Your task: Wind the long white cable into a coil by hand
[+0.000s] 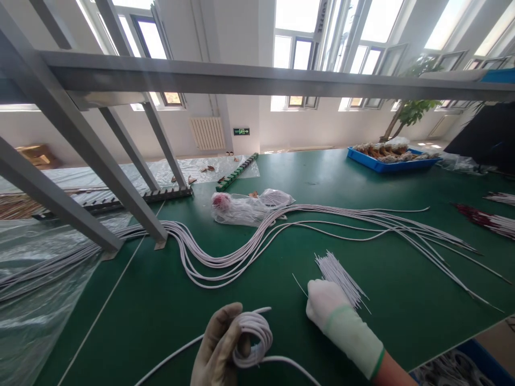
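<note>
My left hand (217, 348), in a worn grey glove, is closed around a coil of white cable (253, 335) near the front of the green table (161, 305). The cable's loose ends trail off toward the front edge. My right hand (328, 305), in a white glove with a green cuff, rests fingers-down on a bundle of thin white ties (340, 276); its fingers are bent over them, and I cannot see whether it pinches one.
A long bunch of white cables (257, 241) snakes across the table. Plastic bags (245, 206) lie behind it. A blue tray (388, 158) stands far right. Grey metal frame legs (132, 203) stand at left, beside clear plastic sheeting (36, 289).
</note>
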Tool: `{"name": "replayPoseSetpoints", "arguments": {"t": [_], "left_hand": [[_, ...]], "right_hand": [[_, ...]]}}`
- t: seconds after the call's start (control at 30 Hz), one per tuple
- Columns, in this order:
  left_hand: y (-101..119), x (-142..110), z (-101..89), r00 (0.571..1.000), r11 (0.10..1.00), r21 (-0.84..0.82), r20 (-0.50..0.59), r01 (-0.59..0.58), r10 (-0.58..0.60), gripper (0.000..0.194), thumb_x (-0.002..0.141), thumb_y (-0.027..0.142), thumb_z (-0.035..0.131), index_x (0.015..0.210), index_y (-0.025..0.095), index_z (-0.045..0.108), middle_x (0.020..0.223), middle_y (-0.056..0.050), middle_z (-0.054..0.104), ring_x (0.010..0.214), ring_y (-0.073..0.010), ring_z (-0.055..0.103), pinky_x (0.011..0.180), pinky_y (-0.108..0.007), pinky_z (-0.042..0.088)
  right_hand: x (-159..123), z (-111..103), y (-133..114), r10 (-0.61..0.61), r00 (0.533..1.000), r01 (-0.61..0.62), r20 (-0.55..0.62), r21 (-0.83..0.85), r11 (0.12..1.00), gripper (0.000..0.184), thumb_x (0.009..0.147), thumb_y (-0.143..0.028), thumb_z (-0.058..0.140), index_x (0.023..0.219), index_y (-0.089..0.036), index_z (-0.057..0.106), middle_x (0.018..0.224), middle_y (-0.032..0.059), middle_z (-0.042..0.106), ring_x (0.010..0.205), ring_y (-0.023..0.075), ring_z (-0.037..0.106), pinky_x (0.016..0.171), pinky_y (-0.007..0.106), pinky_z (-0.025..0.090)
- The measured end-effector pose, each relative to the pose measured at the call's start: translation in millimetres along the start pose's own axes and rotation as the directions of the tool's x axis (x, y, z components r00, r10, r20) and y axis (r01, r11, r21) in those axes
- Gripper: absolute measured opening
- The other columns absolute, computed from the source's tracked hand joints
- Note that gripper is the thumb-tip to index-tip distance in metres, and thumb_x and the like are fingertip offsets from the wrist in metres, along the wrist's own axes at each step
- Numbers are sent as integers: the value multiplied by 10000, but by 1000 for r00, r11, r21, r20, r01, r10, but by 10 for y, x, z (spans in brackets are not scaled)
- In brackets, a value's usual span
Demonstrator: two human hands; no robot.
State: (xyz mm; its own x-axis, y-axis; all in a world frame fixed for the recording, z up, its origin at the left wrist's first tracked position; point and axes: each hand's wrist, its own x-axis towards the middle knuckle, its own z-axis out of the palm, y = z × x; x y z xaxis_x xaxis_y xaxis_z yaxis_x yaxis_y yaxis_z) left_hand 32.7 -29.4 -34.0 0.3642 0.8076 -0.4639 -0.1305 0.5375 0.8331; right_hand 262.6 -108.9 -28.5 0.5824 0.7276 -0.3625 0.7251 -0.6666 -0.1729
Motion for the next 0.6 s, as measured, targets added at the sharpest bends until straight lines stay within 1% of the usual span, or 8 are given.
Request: {"name": "replayPoseSetpoints", "arguments": {"t": [0.07, 0.13, 0.23, 0.27, 0.33, 0.4, 0.47, 0.6], "left_hand": [[-50, 42, 3, 1000, 1000, 1, -10, -18, 18, 419, 859, 456, 720, 1235, 303, 614, 991, -29, 754, 987, -291, 756, 771, -360, 663], [-66, 67, 26, 999, 996, 80, -27, -44, 46, 387, 893, 489, 661, 1220, 292, 603, 1021, -54, 756, 1019, -315, 754, 833, -412, 666], [-35, 77, 77, 994, 975, 202, -44, -88, 99, 326, 913, 548, 581, 1109, 300, 662, 1068, -88, 763, 1105, -366, 733, 906, -483, 653], [-12, 77, 99, 992, 967, 234, -47, -104, 118, 340, 900, 560, 586, 1103, 305, 680, 1074, -88, 761, 1126, -376, 724, 912, -486, 651], [52, 77, 156, 983, 943, 299, -57, -147, 172, 387, 849, 564, 649, 1136, 309, 696, 1123, -85, 751, 1159, -388, 705, 911, -474, 650], [137, 79, 231, 972, 907, 373, -54, -194, 230, 455, 805, 555, 706, 1188, 310, 687, 1167, -84, 739, 1166, -392, 698, 896, -464, 652], [221, 82, 309, 964, 882, 415, -42, -223, 263, 482, 794, 556, 723, 1200, 301, 676, 1179, -88, 733, 1147, -389, 705, 878, -459, 654], [249, 92, 362, 970, 898, 387, -37, -209, 241, 458, 798, 564, 724, 1152, 281, 657, 1130, -93, 734, 1087, -374, 726, 845, -453, 655]], "right_hand": [[-166, -29, -52, -70, 997, 72, -18, 104, 992, 153, 898, -49, 601, 856, -188, 649, 881, 118, 724, 818, 270, 740, 736, 405, 626], [-362, 47, -92, -193, 980, 196, -35, 246, 949, 147, 927, -98, 574, 917, -228, 641, 911, 64, 734, 805, 217, 736, 702, 325, 635], [-574, 364, -91, -433, 895, 426, -106, 485, 764, 127, 847, -161, 656, 886, -282, 656, 802, -2, 739, 633, 202, 694, 533, 297, 593], [-605, 495, -80, -470, 878, 449, -95, 506, 736, 139, 802, -160, 697, 810, -293, 657, 704, -25, 717, 543, 193, 655, 468, 290, 551], [-615, 723, -68, -479, 872, 458, -102, 515, 725, 152, 790, -186, 731, 733, -304, 655, 591, -26, 654, 459, 199, 599, 388, 300, 465], [-600, 858, -107, -432, 889, 448, -152, 487, 750, 99, 848, -257, 724, 787, -317, 673, 636, 5, 662, 519, 232, 630, 430, 336, 481], [-591, 890, -228, -357, 890, 449, -284, 405, 797, 31, 908, -319, 678, 878, -317, 673, 728, 35, 680, 611, 254, 661, 530, 366, 523], [-576, 803, -640, -288, 788, 404, -544, 104, 909, 89, 934, -250, 566, 871, -249, 628, 728, 56, 632, 618, 243, 633, 581, 362, 486]]}}
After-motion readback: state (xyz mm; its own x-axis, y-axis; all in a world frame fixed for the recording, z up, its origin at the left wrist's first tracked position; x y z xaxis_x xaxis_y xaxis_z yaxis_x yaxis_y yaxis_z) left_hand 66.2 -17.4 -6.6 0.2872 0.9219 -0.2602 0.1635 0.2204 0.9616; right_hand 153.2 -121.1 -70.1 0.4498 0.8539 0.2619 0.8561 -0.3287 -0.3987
